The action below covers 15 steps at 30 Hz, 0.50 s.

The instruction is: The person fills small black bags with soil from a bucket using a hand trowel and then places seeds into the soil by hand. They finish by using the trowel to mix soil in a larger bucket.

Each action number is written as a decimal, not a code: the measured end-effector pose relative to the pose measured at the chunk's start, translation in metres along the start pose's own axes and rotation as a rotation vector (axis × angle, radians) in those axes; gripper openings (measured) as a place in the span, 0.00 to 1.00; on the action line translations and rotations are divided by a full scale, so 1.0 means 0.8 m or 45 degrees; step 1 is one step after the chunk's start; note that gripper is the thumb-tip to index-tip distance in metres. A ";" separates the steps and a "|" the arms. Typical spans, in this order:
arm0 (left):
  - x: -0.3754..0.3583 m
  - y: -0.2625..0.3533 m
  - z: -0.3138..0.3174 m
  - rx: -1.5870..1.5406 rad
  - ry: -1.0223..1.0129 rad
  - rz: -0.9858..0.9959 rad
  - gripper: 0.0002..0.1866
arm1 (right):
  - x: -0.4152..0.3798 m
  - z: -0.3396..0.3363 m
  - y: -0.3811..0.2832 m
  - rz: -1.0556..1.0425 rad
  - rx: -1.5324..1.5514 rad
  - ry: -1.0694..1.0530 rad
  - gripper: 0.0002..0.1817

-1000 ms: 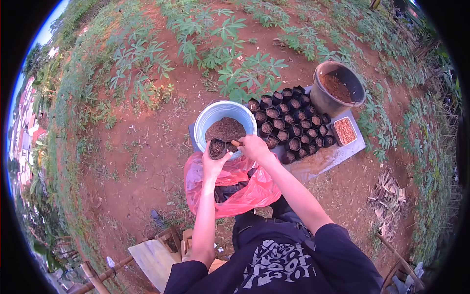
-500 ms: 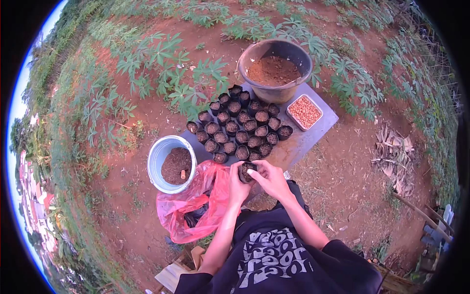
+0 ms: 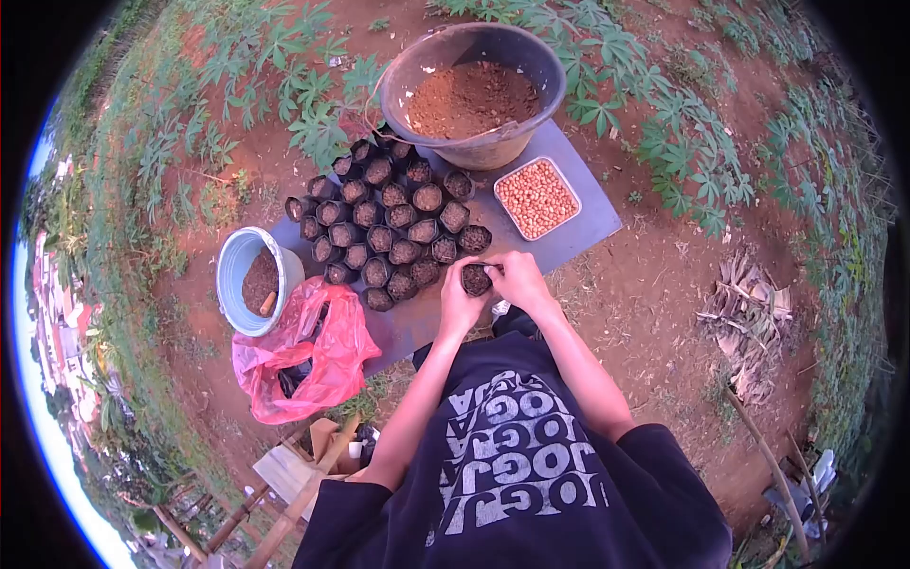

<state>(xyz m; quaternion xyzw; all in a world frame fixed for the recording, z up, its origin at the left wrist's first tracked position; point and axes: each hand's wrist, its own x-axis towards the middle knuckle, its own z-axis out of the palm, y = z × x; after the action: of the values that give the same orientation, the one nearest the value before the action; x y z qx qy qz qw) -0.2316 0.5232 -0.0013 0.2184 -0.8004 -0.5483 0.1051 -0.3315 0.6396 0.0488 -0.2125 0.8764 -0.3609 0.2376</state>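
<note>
A small black plastic seedling bag [image 3: 476, 280] filled with dark soil is held upright just off the table's near edge. My left hand [image 3: 458, 303] wraps round its left side. The fingers of my right hand [image 3: 518, 284] pinch the bag's right rim. Beyond my hands, a cluster of similar soil-filled seedling bags [image 3: 403, 216] stands tightly packed on the grey table [image 3: 586, 204]. A square tray of orange kernels [image 3: 537, 199] lies just past my right hand.
Behind the bags stands a large dark bucket [image 3: 555, 90] with reddish soil. At left are a light blue pail [image 3: 230, 284], holding soil and a tool with an orange handle, and a pink plastic bag [image 3: 327, 365]. Leafy plants [image 3: 664, 152] grow around.
The view has shifted, so the table contents appear further left and higher. My right thumb has moved from over the soil to the seedling bag's rim. My left hand keeps its hold.
</note>
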 end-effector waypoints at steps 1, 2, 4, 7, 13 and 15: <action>-0.001 -0.004 0.004 0.020 -0.002 -0.048 0.35 | 0.008 0.003 0.008 -0.033 -0.043 -0.035 0.12; -0.002 -0.006 0.009 0.080 0.033 -0.048 0.35 | 0.016 0.006 0.015 0.033 -0.018 -0.108 0.11; -0.005 -0.010 0.016 0.043 0.067 -0.134 0.35 | 0.026 0.016 0.033 -0.049 -0.076 -0.108 0.10; -0.006 -0.024 0.026 0.003 0.099 -0.185 0.36 | 0.043 0.030 0.064 -0.102 -0.183 -0.144 0.12; 0.002 -0.023 0.031 -0.137 0.135 -0.532 0.29 | 0.043 0.011 0.056 -0.098 -0.283 -0.128 0.12; 0.010 -0.050 0.041 0.089 0.248 -0.499 0.22 | 0.046 0.014 0.059 -0.018 -0.407 -0.174 0.13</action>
<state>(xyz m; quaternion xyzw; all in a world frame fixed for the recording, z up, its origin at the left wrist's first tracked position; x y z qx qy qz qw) -0.2426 0.5347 -0.0509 0.4254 -0.7472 -0.5063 0.0657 -0.3637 0.6445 -0.0027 -0.2778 0.9030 -0.2032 0.2573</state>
